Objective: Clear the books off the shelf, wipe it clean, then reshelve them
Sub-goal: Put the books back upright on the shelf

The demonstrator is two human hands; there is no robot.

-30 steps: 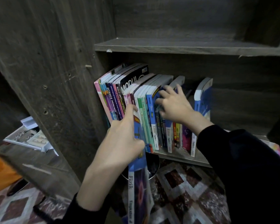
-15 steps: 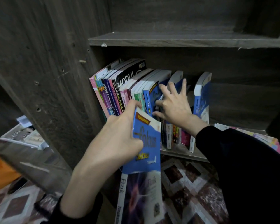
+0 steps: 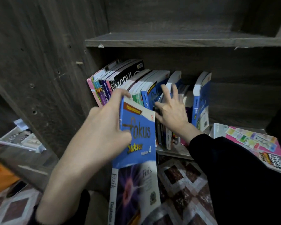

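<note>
- Blue and glossy, the Fokus book [image 3: 139, 137] was gripped by the left hand [image 3: 102, 132], thumb on the cover and fingers curled over its top edge. It was out in front of the shelf [image 3: 173, 151].
- Just below that hand showed a second softcover, the Fizik book [image 3: 133, 192]. Whether the same grip carried it could not be told.
- The right hand [image 3: 172, 111] was released, fingers spread and straight, grasping nothing. It reached against the row of books [image 3: 136, 85] just beyond the left hand.
- Most books stood on the shelf, so the clearing looked barely begun.
- To do this step well, the right hand should probably brace the tilted row while the left draws its load clear. Taking a small bundle would be safer than a wide one.
- The covers looked slick and the volumes thin and floppy, so they would likely slide or fan open if pinched loosely.
- Right of the right hand, a leaning blue book [image 3: 201, 101] stood apart from the row, and could topple.
- The shelf boards were dull grey wood-grain laminate, flat and square-edged.
</note>
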